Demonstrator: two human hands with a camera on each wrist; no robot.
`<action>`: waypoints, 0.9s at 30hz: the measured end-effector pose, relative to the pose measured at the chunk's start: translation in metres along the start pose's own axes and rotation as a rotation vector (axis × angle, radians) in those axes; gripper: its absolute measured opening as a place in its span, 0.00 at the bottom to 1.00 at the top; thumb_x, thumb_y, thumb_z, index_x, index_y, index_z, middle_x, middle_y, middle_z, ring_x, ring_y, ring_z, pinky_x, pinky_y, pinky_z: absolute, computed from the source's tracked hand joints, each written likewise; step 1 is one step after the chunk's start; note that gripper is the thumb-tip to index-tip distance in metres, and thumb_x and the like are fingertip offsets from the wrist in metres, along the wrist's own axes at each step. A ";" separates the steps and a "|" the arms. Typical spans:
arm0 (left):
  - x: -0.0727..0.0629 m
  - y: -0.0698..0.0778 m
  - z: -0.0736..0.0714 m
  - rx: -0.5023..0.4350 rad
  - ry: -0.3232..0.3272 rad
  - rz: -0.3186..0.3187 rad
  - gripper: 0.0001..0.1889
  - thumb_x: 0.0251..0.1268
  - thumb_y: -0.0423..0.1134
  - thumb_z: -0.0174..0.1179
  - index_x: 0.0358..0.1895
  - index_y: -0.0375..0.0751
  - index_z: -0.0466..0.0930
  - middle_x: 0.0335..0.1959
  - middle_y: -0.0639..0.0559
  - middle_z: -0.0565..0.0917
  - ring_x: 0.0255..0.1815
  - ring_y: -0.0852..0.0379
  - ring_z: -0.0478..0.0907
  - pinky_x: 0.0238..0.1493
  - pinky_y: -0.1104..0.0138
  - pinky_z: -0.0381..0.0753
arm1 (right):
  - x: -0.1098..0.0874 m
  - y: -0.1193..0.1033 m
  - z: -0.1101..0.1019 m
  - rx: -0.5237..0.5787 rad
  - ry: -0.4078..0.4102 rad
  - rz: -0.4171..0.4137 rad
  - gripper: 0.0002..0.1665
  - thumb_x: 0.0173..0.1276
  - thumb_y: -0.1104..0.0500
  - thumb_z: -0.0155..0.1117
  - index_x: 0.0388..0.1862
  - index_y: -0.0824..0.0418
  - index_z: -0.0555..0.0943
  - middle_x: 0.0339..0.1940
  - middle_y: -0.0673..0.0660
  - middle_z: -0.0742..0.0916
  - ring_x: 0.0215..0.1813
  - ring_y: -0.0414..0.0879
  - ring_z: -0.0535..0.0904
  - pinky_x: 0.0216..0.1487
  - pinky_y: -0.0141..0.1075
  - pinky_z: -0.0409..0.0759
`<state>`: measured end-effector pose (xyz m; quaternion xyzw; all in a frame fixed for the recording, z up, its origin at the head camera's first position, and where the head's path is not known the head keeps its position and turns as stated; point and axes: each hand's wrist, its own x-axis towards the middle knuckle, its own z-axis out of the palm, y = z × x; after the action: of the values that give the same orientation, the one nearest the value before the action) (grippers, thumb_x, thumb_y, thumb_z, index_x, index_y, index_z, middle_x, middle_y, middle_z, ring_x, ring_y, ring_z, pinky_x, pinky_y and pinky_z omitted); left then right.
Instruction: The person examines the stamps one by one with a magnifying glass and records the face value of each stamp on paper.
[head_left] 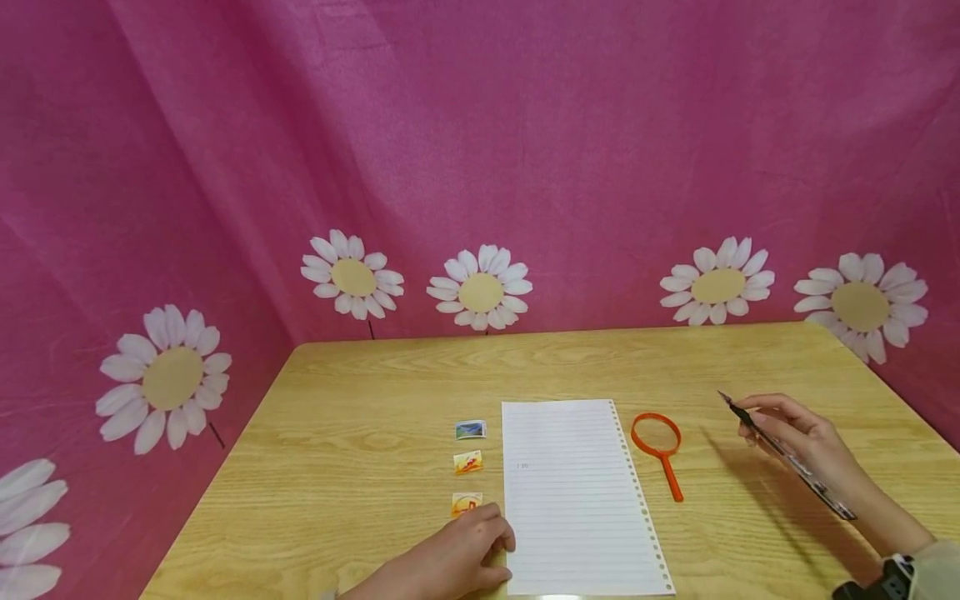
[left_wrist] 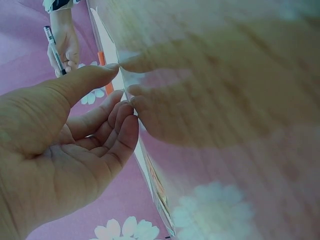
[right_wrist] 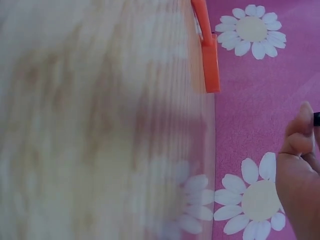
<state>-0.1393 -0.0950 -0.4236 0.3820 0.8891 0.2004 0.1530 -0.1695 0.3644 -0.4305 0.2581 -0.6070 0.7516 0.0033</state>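
Note:
My right hand point(head_left: 806, 446) holds a clear-barrelled pen point(head_left: 795, 467) between thumb and fingers, raised above the table at the right, its tip angled up and to the left. In the right wrist view only the edge of that hand point(right_wrist: 300, 165) shows. My left hand point(head_left: 461, 554) rests with its fingertips at the left edge of a ruled sheet of paper point(head_left: 577, 500). Thumb and bent fingers touch down there in the left wrist view. A short written mark point(head_left: 522, 467) stands on the sheet's left side.
Left of the sheet, a blue stamp-like picture point(head_left: 471, 430), a yellow one point(head_left: 468, 462) and another yellow one point(head_left: 465, 502) lie in a column, the lowest partly behind my left hand. A red magnifying glass point(head_left: 670, 475) lies right of the paper. A pink flowered curtain point(head_left: 525, 167) borders the wooden table point(head_left: 360, 483).

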 end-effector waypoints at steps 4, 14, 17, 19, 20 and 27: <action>0.000 -0.001 -0.001 0.007 0.003 0.012 0.08 0.60 0.40 0.67 0.40 0.44 0.80 0.33 0.62 0.71 0.30 0.73 0.62 0.36 0.81 0.68 | 0.002 0.002 0.002 -0.262 0.072 0.028 0.21 0.75 0.74 0.41 0.55 0.62 0.79 0.49 0.42 0.85 0.44 0.30 0.81 0.42 0.24 0.80; 0.001 -0.001 -0.001 -0.002 0.004 0.012 0.08 0.61 0.39 0.66 0.41 0.43 0.81 0.34 0.62 0.72 0.31 0.73 0.62 0.36 0.81 0.69 | 0.016 0.011 0.004 -0.800 0.044 0.167 0.10 0.74 0.67 0.53 0.50 0.61 0.77 0.27 0.49 0.78 0.24 0.43 0.69 0.23 0.37 0.67; 0.001 -0.001 0.000 0.000 0.009 0.019 0.08 0.60 0.38 0.66 0.41 0.43 0.81 0.34 0.62 0.72 0.31 0.73 0.62 0.36 0.81 0.68 | 0.021 0.014 0.006 -0.901 0.021 0.184 0.07 0.73 0.66 0.56 0.48 0.62 0.76 0.23 0.51 0.79 0.22 0.40 0.69 0.21 0.34 0.66; 0.001 -0.002 0.000 0.000 0.011 0.023 0.08 0.60 0.38 0.66 0.41 0.43 0.81 0.34 0.62 0.72 0.30 0.73 0.62 0.36 0.81 0.68 | 0.024 0.016 0.007 -0.975 0.009 0.194 0.07 0.71 0.65 0.58 0.46 0.60 0.76 0.23 0.49 0.80 0.22 0.36 0.69 0.21 0.33 0.66; 0.001 -0.002 0.000 0.005 0.012 0.025 0.08 0.60 0.39 0.66 0.41 0.43 0.81 0.34 0.62 0.72 0.30 0.73 0.62 0.36 0.81 0.68 | 0.025 0.017 0.008 -1.009 0.002 0.192 0.06 0.70 0.65 0.59 0.45 0.59 0.77 0.22 0.47 0.80 0.22 0.34 0.69 0.21 0.32 0.65; 0.001 -0.003 0.000 0.004 0.014 0.029 0.08 0.61 0.39 0.66 0.41 0.43 0.80 0.35 0.62 0.72 0.30 0.72 0.61 0.35 0.81 0.68 | 0.032 0.024 0.008 -1.106 -0.080 0.103 0.09 0.66 0.68 0.62 0.40 0.55 0.76 0.20 0.42 0.76 0.22 0.29 0.64 0.21 0.29 0.63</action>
<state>-0.1414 -0.0961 -0.4253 0.3937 0.8850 0.2035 0.1430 -0.2016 0.3412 -0.4387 0.2161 -0.9226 0.3098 0.0786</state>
